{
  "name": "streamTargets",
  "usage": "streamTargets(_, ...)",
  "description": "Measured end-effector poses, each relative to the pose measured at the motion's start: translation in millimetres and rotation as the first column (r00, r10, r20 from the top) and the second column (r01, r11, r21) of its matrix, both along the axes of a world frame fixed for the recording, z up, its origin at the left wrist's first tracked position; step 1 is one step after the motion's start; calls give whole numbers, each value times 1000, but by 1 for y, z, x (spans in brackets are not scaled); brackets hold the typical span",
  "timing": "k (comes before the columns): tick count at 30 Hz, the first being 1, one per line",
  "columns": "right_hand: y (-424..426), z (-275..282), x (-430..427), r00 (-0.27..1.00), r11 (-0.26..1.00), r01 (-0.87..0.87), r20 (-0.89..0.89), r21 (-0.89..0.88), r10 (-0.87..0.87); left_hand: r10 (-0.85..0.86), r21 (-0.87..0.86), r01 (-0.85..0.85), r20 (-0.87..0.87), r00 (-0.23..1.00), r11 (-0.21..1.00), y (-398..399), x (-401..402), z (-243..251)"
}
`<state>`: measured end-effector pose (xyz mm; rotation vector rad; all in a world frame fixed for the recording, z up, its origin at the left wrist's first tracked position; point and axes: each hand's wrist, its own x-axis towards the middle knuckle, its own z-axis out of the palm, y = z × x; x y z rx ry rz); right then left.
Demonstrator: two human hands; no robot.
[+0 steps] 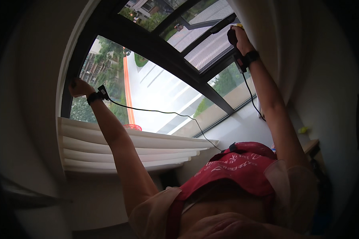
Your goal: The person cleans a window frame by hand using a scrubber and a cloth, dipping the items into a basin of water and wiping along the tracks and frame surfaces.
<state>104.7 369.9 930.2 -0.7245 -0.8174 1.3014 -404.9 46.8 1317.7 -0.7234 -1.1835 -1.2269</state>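
My left hand (80, 88) is curled against the dark window frame (66, 104) at the left side of the large pane (155, 92). Its fingertips are lost in shadow. High on the right, my right hand (243, 40) grips a dark item with a yellow part, perhaps a cleaning cloth (232, 36), beside the meshed window section (211, 50). Most of that item is hidden by the hand, so its exact kind is unclear. Both wrists wear black straps with small devices, and a thin cable (155, 111) runs from each one.
Pleated cream fabric (128, 151) hangs below the large pane, and a pale curtain (263, 33) hangs beyond my right hand. A black window handle (224, 24) lies close to that hand. I wear a red apron (236, 167) bearing writing. A wooden edge (311, 146) shows at right.
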Motion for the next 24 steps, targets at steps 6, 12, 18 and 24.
streamTargets(6, 9, -2, 0, 995, 967, -45, 97, 250, 21, 26, 48, -26, 2, 1000, 999, 2, 5, 2)
streamTargets(12, 49, 3, 10, 900, 895, -435, -71, -95, 430, 47, -45, -46, 24, 999, 998, 6, 10, -2)
streamTargets(18, 45, 56, 6, 809, 697, -68, 448, 714, -380, 66, 5, -66, 17, 998, 998, -2, -4, -1)
streamTargets(24, 45, 94, 15, 876, 678, -107, 392, 727, -281, 10, -23, -8, 61, 998, 1000, -2, -6, -1)
